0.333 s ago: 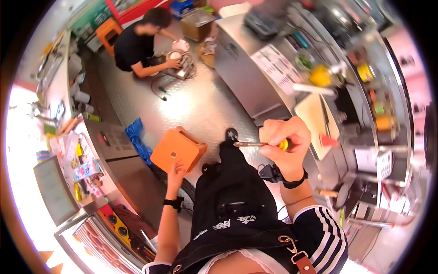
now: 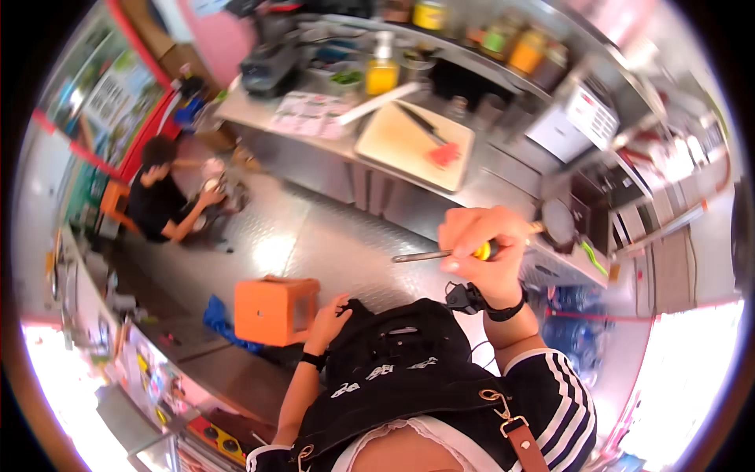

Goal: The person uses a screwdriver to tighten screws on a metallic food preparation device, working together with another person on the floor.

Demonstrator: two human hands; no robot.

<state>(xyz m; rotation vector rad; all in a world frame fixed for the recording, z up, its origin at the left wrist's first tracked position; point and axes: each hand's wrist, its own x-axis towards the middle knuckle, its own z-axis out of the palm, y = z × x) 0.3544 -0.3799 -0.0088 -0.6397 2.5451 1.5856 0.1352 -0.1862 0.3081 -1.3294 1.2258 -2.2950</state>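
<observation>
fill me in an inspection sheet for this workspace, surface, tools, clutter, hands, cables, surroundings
Surface: counter bears a board with a knife and a red piece on it.
Job's things: screwdriver, its shaft pointing left.
Clutter: sheet and pump bottle on the counter; blue plastic on the floor by the orange stool.
Hands: right hand grips the screwdriver; left hand holds nothing visible, beside the stool; contact unclear.
Cables: thin dark cord beside the apron; ends unclear.
Surroundings: a co-worker low down at left, holding something blurred; large bottles at right.
</observation>
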